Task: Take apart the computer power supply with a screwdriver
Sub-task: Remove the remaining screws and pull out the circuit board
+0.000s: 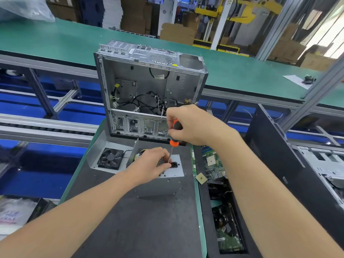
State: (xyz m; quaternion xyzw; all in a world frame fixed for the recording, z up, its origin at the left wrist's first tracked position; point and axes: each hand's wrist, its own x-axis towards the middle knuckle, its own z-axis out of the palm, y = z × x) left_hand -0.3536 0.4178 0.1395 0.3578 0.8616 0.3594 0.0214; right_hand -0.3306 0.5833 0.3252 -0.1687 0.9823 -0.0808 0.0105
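The grey metal power supply (175, 171) stands on the dark work mat with its socket face up. Its detached cover with a black fan (110, 158) lies just to the left. My left hand (150, 164) rests on top of the power supply, fingers curled round its upper edge near the black socket. My right hand (188, 124) grips the orange and black screwdriver (175, 134) upright. The screwdriver's shaft points down at the face beside the socket.
An empty computer case (149, 90) stands open behind the power supply. A bin to the right holds circuit boards (214, 166) and drives. A black case panel (275, 146) leans further right. A green conveyor (55, 40) runs across the back. Small screws lie on the mat (130, 220).
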